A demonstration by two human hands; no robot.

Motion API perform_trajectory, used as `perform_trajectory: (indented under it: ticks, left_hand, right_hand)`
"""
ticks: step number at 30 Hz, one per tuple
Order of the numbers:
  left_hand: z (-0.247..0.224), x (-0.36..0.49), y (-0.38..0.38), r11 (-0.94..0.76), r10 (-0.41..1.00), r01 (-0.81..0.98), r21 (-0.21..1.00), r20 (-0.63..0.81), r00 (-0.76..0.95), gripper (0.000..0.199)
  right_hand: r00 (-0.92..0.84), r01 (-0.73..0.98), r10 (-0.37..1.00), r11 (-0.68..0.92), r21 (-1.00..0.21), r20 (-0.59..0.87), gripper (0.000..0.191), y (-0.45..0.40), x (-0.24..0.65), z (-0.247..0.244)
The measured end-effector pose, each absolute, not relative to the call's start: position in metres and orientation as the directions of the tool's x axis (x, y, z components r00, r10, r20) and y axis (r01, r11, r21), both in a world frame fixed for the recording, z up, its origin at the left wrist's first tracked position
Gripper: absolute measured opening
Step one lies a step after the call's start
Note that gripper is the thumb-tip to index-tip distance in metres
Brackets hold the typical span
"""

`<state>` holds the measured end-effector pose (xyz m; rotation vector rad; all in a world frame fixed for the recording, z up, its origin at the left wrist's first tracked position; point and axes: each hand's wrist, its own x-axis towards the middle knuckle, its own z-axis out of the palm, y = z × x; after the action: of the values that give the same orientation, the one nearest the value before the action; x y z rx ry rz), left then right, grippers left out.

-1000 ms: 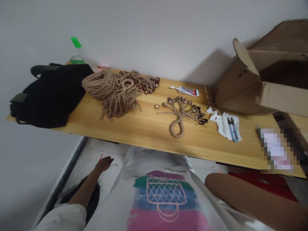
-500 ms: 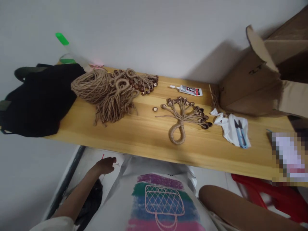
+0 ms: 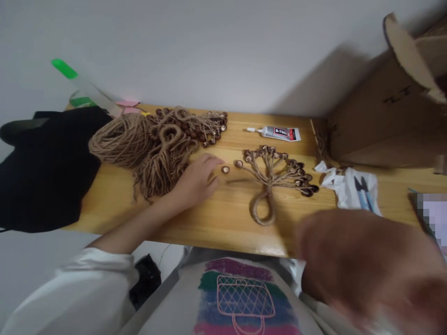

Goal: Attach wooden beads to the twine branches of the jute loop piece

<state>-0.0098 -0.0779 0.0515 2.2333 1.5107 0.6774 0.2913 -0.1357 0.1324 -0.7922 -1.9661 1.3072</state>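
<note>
Left hand up from below the bench edge since the last pictures; now over the bench, between the rope pile and the tassel. Left fingers parted, thumb apart from index, nothing between them; tips just beside the loose cap, apparently not touching it. Right side: large blur close to the camera, taken as the right hand; its fingers cannot be made out, nor whether they grasp anything. Cap and tassel keep their places on the bench. Judgement: work has shifted from hands away to a hand within reach of the cap.

Tassel: lies flat mid-bench, in front of the glue. Tan rope, tightly wrapped loop toward the person, gathered at a neck. Strands fan out toward the wall, most tipped with dark brown caps, several showing pale faces. One strand, leftmost, looks bare, pointing toward the left hand. Loose cap: small, round, dark rim, pale face up, near that bare end. Snips on white wrapping, right of the tassel.
</note>
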Motion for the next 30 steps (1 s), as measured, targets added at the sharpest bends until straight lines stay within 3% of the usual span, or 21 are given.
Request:
perform_trajectory:
  ticks: [1,2,6,9,12,19,25,30]
  left_hand:
    - [0.043,-0.006,-0.066,-0.388,0.920,0.761,0.519,0.177,0.349,0.036]
    - [0.036,-0.003,-0.056,-0.403,0.913,0.764,0.504,0.167,0.372,0.038]
    - [0.022,-0.002,-0.042,-0.448,0.892,0.745,0.495,0.182,0.415,0.033]
    - [0.018,-0.005,-0.043,-0.492,0.866,0.684,0.539,0.223,0.447,0.026]
    - [0.014,-0.007,-0.044,-0.520,0.849,0.657,0.546,0.243,0.470,0.021]
    - [0.011,-0.009,-0.043,-0.524,0.844,0.622,0.581,0.255,0.472,0.017]
    - [0.011,-0.009,-0.045,-0.518,0.848,0.633,0.575,0.246,0.470,0.021]
    - [0.011,-0.009,-0.044,-0.516,0.849,0.647,0.562,0.236,0.472,0.021]
  right_hand:
    - [-0.712,0.045,0.675,0.320,-0.946,0.194,0.033,-0.115,0.274,0.130]
    - [-0.797,0.099,0.591,0.333,-0.938,0.125,0.020,-0.095,0.257,0.125]
    - [-0.652,0.548,0.758,0.496,-0.674,0.028,0.016,-0.053,0.210,0.097]
    - [-0.616,0.692,0.787,0.520,-0.501,-0.033,0.021,-0.054,0.192,0.075]
    - [-0.561,0.769,0.826,0.491,-0.411,-0.063,0.027,-0.059,0.184,0.061]
    - [-0.495,0.797,0.866,0.421,-0.432,-0.067,0.027,-0.058,0.180,0.046]
    - [-0.504,0.773,0.864,0.441,-0.457,-0.018,0.015,-0.060,0.182,0.039]
    - [-0.526,0.775,0.849,0.449,-0.445,-0.060,0.016,-0.059,0.183,0.037]
